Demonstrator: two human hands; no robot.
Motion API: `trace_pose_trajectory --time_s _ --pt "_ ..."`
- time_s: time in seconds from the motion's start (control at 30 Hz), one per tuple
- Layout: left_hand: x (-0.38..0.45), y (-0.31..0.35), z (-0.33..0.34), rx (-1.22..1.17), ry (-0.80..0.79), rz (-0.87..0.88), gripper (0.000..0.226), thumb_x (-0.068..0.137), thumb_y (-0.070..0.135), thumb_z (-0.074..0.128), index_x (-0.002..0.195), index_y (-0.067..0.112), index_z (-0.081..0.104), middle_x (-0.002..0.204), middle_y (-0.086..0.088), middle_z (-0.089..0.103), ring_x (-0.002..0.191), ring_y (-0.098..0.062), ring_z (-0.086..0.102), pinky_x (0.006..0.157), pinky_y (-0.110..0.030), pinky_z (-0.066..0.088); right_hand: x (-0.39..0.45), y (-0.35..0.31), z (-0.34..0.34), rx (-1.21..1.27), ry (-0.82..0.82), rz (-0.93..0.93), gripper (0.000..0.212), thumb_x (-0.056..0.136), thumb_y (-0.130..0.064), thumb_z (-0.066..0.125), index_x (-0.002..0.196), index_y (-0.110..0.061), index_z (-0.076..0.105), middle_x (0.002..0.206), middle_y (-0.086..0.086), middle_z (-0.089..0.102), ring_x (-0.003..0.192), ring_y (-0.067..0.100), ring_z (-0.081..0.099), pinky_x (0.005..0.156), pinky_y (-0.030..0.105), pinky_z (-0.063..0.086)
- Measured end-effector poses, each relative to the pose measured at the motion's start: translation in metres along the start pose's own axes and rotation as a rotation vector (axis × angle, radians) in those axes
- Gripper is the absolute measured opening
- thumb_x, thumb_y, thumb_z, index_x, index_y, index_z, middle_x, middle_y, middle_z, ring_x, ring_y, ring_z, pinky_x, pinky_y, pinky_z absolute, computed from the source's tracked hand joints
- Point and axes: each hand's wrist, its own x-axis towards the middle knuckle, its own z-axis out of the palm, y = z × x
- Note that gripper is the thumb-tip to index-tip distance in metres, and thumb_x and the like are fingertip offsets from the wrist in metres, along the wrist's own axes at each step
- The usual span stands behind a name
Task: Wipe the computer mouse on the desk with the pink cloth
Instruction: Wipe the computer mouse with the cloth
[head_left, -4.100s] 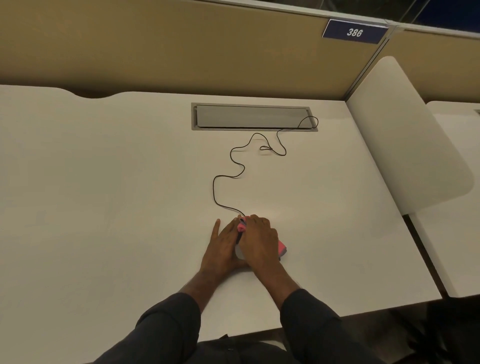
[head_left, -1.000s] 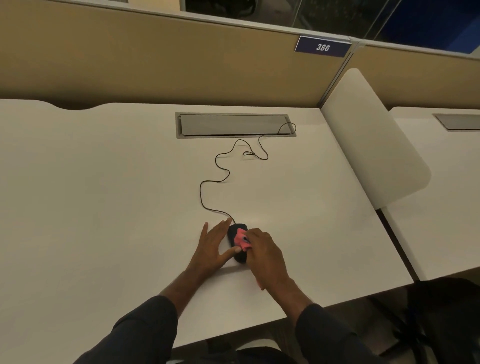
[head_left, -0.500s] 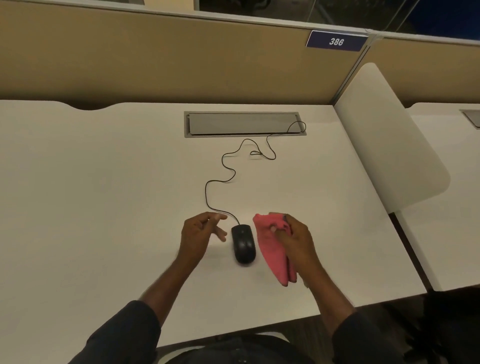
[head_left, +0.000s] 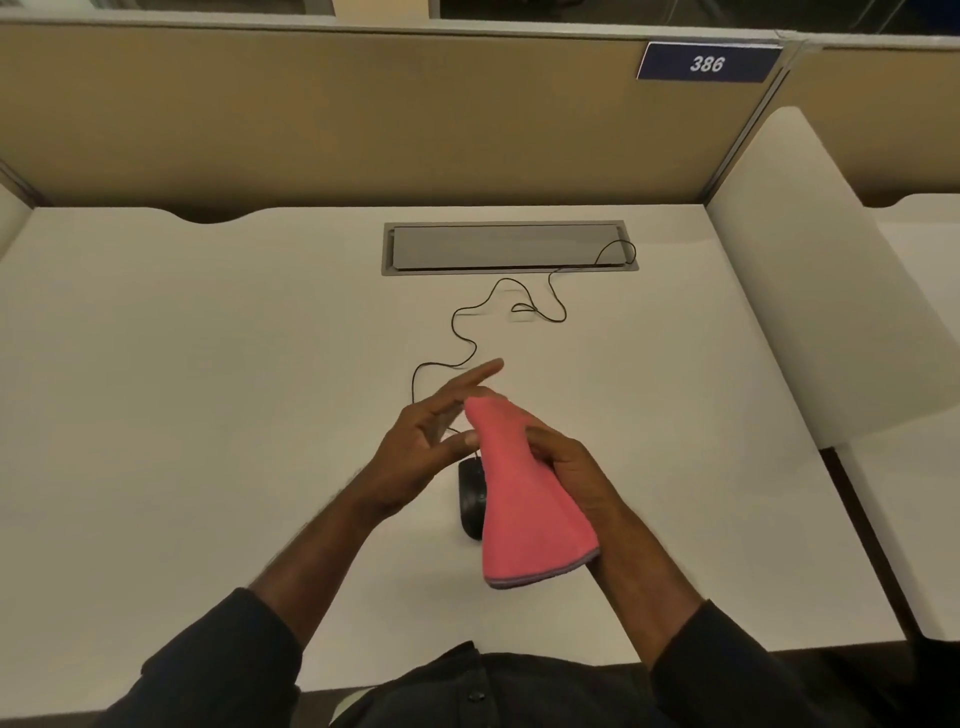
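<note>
Right hand (head_left: 571, 473): fingers closed around the pink cloth (head_left: 524, 499), held above the table (head_left: 208, 415).
Left hand (head_left: 426, 447): fingers spread, thumb touching the cloth's left edge, gripping nothing.
Mouse (head_left: 470, 499): on the table below both hands, partly hidden by the cloth.
Cable (head_left: 457, 332): beyond the hands.

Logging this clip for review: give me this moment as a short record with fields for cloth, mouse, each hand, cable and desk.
cloth: pink cloth held up above the desk, hanging down, hiding part of the mouse
mouse: black mouse lying on the desk, untouched
right hand: right hand gripping the cloth
left hand: left hand open, fingers spread, at the cloth's upper edge
cable: cable winding to the grey cable tray
desk: white desk
</note>
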Motion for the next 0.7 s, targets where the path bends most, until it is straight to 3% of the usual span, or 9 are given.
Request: trace_pose_trajectory --time_s 0.1,0.17,0.27,0.33,0.4,0.53,0.63,0.7 --pt "0.000 0.012 -0.005 0.004 0.014 0.063 0.032 0.086 0.040 0.071 0.107 0.017 0.064 0.147 -0.007 0.051 0.144 -0.027 0.035 0.115 -0.057 0.027 0.002 0.001 0.001 -0.059 -0.166 0.047 0.038 0.097 -0.024 0.056 0.135 -0.031 0.056 0.108 0.008 0.071 0.090 0.024 0.069 0.073 0.034 0.054" --pt "-0.001 0.017 -0.006 0.014 0.058 0.052 0.030 0.082 0.037 0.076 0.100 0.015 0.065 0.131 -0.011 0.064 0.136 -0.029 0.047 0.108 -0.055 0.039 0.005 -0.002 0.001 -0.277 -0.119 -0.022 0.032 0.098 -0.025 0.054 0.129 -0.033 0.059 0.111 0.010 0.070 0.093 0.022 0.067 0.073 0.031 0.053" --pt "-0.001 0.020 -0.008 0.062 0.223 -0.016 0.024 0.070 0.036 0.081 0.086 0.023 0.068 0.098 -0.001 0.074 0.096 -0.020 0.068 0.080 -0.042 0.056 0.007 -0.007 -0.011 -0.458 0.062 -0.291 0.026 0.103 -0.027 0.045 0.114 -0.021 0.068 0.104 0.008 0.071 0.085 0.017 0.067 0.069 0.025 0.052" --pt "0.001 0.018 -0.009 0.121 0.298 -0.041 0.023 0.064 0.038 0.082 0.078 0.025 0.068 0.082 0.008 0.070 0.075 -0.008 0.063 0.067 -0.022 0.051 0.004 -0.010 -0.017 -0.510 0.041 -0.431 0.030 0.102 -0.030 0.045 0.108 -0.017 0.071 0.096 0.007 0.072 0.083 0.020 0.068 0.068 0.028 0.055" --pt "0.003 0.015 -0.009 0.130 0.326 -0.077 0.025 0.062 0.038 0.083 0.076 0.022 0.068 0.076 0.009 0.068 0.069 -0.005 0.060 0.062 -0.016 0.047 -0.001 -0.010 -0.016 -0.626 -0.025 -0.495 0.028 0.096 -0.037 0.053 0.108 -0.019 0.070 0.096 0.001 0.072 0.087 0.020 0.069 0.072 0.031 0.058" --pt "0.008 0.005 -0.003 0.155 0.397 -0.156 0.029 0.063 0.044 0.082 0.078 0.022 0.070 0.080 0.008 0.071 0.073 -0.007 0.064 0.065 -0.019 0.050 0.003 -0.002 -0.007 -0.760 -0.016 -0.441 0.025 0.089 -0.027 0.071 0.113 -0.021 0.069 0.101 -0.007 0.073 0.089 0.016 0.069 0.075 0.034 0.059" --pt "0.007 -0.003 0.004 0.209 0.610 -0.157 0.034 0.068 0.047 0.081 0.091 0.026 0.069 0.094 0.010 0.072 0.087 -0.005 0.067 0.071 -0.018 0.052 0.009 0.003 -0.008 -0.647 0.126 -0.399 0.022 0.087 -0.016 0.072 0.109 -0.018 0.070 0.097 -0.001 0.073 0.089 0.020 0.070 0.075 0.043 0.060" --pt "0.000 -0.007 0.011 0.209 0.716 -0.140 0.034 0.074 0.040 0.082 0.102 0.028 0.066 0.106 0.012 0.069 0.103 -0.005 0.064 0.081 -0.028 0.055 0.012 0.006 -0.011 -0.599 0.215 -0.394 0.024 0.087 -0.016 0.072 0.111 -0.017 0.069 0.099 0.001 0.072 0.089 0.022 0.070 0.073 0.046 0.060"
